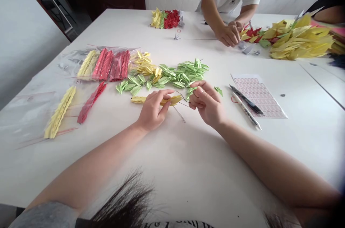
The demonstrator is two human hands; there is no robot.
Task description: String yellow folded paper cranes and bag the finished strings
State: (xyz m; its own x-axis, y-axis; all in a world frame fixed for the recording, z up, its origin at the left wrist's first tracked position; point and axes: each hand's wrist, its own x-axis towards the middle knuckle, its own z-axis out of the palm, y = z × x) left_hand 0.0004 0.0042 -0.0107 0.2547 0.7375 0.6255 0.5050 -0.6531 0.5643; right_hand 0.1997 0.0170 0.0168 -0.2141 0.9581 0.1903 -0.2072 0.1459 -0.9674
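Evidently, yellow folded strip (172, 101), under left hand (155, 110), fingers touching.

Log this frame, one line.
left hand: on yellow folded strip | right hand: pinching dark thread | beyond: green folded pieces

White table (172, 170), green (192, 71) and yellow folded pieces (145, 63), pens (245, 104), sticker sheet (260, 95)

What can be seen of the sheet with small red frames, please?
The sheet is thin, pale, and looks like paper. Rows of small, red-outlined boxes cover much of it. It lies flat on the white table, to the right of the right hand, which does not touch it. A black pen lies slantwise over its left part. Any writing is too small to read.
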